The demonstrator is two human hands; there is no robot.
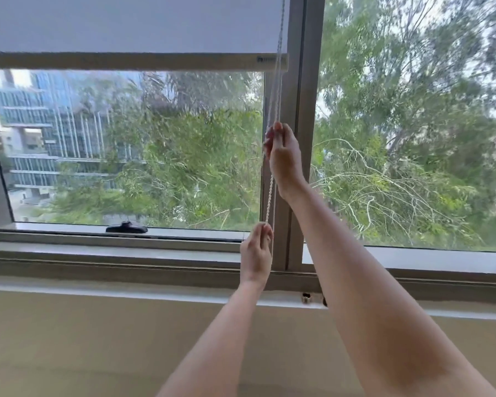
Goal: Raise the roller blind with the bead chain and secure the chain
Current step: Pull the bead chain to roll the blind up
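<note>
One roller blind (126,24) sits partway up, bottom edge high over the pane. Two hands pinch the bead chain (269,193) beside the frame: right hand (284,156) high, left hand (257,253) low near the sill.

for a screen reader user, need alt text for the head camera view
Two bare hands grip a white bead chain beside a grey window frame, the right hand high and the left hand lower. The white fabric roller blind covers only the top of the window; trees and a glass building show outside.
</note>
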